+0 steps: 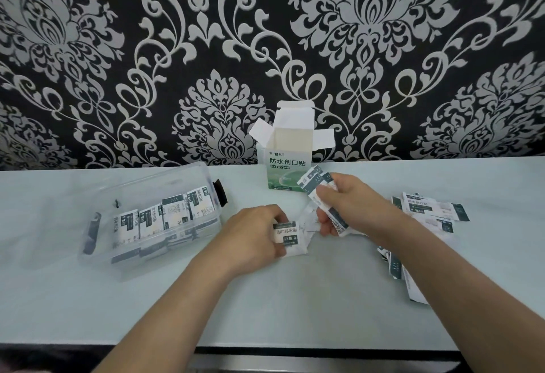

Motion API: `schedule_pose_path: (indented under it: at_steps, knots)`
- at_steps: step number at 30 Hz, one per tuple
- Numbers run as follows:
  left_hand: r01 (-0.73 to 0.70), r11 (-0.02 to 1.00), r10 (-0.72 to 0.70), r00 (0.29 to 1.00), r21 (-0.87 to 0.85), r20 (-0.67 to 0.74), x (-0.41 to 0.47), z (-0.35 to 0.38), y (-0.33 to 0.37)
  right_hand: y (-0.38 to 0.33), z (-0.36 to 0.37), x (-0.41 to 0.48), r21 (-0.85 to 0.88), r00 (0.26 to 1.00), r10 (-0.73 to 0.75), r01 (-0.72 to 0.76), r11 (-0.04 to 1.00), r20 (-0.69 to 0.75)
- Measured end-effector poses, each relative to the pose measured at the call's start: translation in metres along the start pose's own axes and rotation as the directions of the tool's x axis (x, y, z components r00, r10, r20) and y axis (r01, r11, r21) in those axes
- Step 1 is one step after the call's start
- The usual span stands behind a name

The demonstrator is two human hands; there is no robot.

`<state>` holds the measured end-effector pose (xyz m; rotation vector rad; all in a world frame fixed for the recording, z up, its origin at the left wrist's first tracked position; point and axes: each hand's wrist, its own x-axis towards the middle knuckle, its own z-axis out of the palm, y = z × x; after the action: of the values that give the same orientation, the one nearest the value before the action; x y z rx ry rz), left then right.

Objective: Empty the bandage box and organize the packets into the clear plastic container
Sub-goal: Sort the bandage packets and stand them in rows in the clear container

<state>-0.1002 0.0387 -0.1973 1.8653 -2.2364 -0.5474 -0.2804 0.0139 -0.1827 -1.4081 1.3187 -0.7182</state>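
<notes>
At the left, the clear rectangular plastic container [141, 266] sits on the pale tabletop [295, 299], already holding a row of white-and-dark bandage packets [165, 216] stood on edge. The left hand [253, 234] curls its fingers round a small packet stack [290, 237]. Behind, the white-and-green cardboard bandage box [287, 163] stands open, seemingly emptied. The right hand [342, 201] pinches a few more packets [314, 180]. A loose packet pile [430, 210] at far right is not yet sorted.
</notes>
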Motion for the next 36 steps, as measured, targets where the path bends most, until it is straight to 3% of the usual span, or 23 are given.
schedule_pose_path:
  at_steps: [4,6,8,10,12,14,16,19,21,23,24,26,28,31,36]
  knots:
    - [0.021,0.997,-0.021,1.000,-0.077,0.001,-0.004,-0.005,-0.005,0.001,-0.001,0.003,-0.066,1.000,0.014,-0.014,0.998,-0.002]
    - [0.024,0.969,-0.038,0.998,-0.245,-0.053,-0.005,-0.009,-0.009,0.002,-0.001,0.005,-0.011,0.999,0.049,-0.049,0.999,-0.007]
    - [0.009,0.833,-0.087,0.990,-0.553,-0.114,-0.008,-0.013,-0.002,0.002,-0.001,0.005,0.114,0.995,0.100,-0.101,0.988,0.013]
    - [-0.095,0.704,-0.103,0.967,-0.704,-0.234,-0.010,-0.011,0.009,-0.001,-0.002,0.003,0.248,0.983,0.153,-0.175,0.953,0.103]
    - [-0.299,0.721,-0.032,0.887,-0.625,-0.462,-0.014,-0.009,0.019,-0.004,-0.004,-0.001,0.313,0.947,0.191,-0.269,0.911,0.258]
    - [-0.513,0.767,0.168,0.740,-0.386,-0.651,-0.016,-0.009,0.019,-0.006,-0.003,-0.005,0.320,0.907,0.174,-0.308,0.896,0.384]
    - [-0.631,0.768,0.395,0.603,-0.111,-0.693,-0.012,-0.005,0.011,-0.007,-0.002,-0.007,0.373,0.892,0.102,-0.285,0.883,0.441]
    - [-0.664,0.747,0.490,0.570,-0.018,-0.659,-0.004,-0.003,0.001,-0.007,-0.001,-0.005,0.525,0.915,0.002,-0.233,0.819,0.403]
    - [-0.665,0.744,0.465,0.592,-0.071,-0.658,-0.007,-0.009,0.001,-0.006,-0.001,-0.003,0.548,0.947,-0.019,-0.169,0.819,0.321]
    - [-0.568,0.773,0.281,0.706,-0.283,-0.650,-0.017,-0.015,0.011,-0.004,0.001,-0.001,0.472,0.984,-0.051,-0.035,0.881,0.169]
    - [-0.500,0.741,0.147,0.772,-0.448,-0.618,-0.021,-0.017,0.018,-0.004,0.003,0.000,0.412,0.993,-0.086,0.046,0.910,0.078]
    - [-0.389,0.541,-0.036,0.876,-0.746,-0.482,-0.024,-0.015,0.029,-0.007,0.011,-0.001,0.353,0.981,-0.173,0.192,0.916,-0.085]
    - [-0.326,0.363,-0.091,0.920,-0.873,-0.381,-0.023,-0.011,0.036,-0.012,0.023,-0.005,0.437,0.965,-0.217,0.261,0.861,-0.150]
    - [-0.290,0.229,-0.096,0.943,-0.929,-0.318,-0.022,-0.010,0.043,-0.020,0.040,-0.014,0.596,0.974,-0.214,0.218,0.773,-0.078]
    - [-0.323,0.213,-0.039,0.940,-0.922,-0.338,-0.014,-0.008,0.042,-0.026,0.043,-0.019,0.730,0.971,-0.140,-0.047,0.682,0.193]
